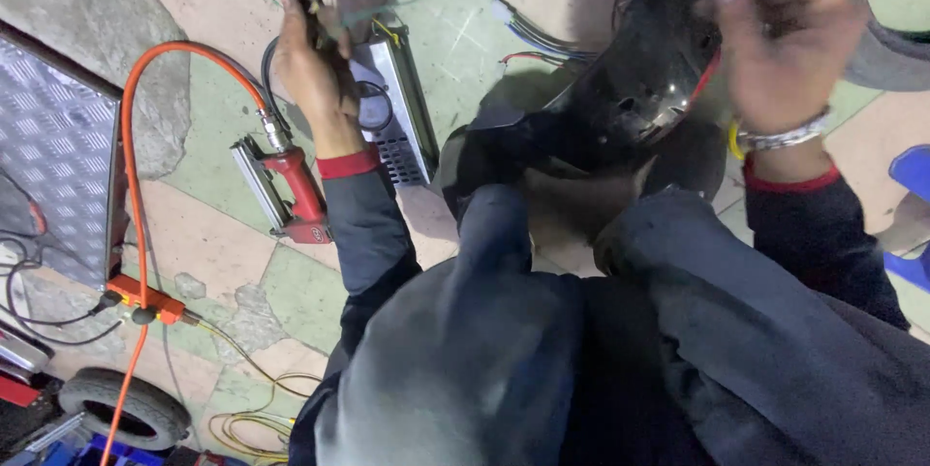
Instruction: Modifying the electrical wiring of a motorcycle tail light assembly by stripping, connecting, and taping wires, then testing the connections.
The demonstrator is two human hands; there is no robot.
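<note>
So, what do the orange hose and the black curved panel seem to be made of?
Orange hose: probably rubber or soft plastic, matte; it bends in a smooth loop. Black curved panel: apparently moulded plastic, glossy; light reflects off its rounded surface.

The hose (131, 166) is orange, the air tool (295, 197) red with a grey magazine. The box (402, 112) is silver, the cover (620, 88) glossy black. Cuffs (347, 164) are red, sleeves grey. The floor (223, 263) shows green and pink patches; the plate (53, 156) has grey tread pattern.

A worn floor of pink and green stone slabs (223, 263) is seen, on which a red pneumatic tool (291, 190), a silver metal box (397, 108) and a small black tyre (121, 408) are laid.
</note>
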